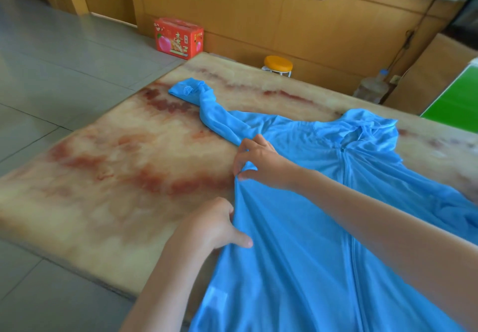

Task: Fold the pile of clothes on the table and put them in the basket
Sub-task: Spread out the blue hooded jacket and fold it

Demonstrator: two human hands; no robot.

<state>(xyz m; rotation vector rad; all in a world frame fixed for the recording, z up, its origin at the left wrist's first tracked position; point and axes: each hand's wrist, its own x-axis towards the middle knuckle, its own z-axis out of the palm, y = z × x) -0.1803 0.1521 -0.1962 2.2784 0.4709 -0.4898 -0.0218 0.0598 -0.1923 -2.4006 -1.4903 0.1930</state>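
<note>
Jacket (pixel 297 254) lies flat on the table (pixel 108 155), hood far. Left hand (pixel 219 225) and right hand (pixel 258 162) both pinch its left edge (right one nearer the sleeve (pixel 214 114)), so it probably folds rightward.
</note>
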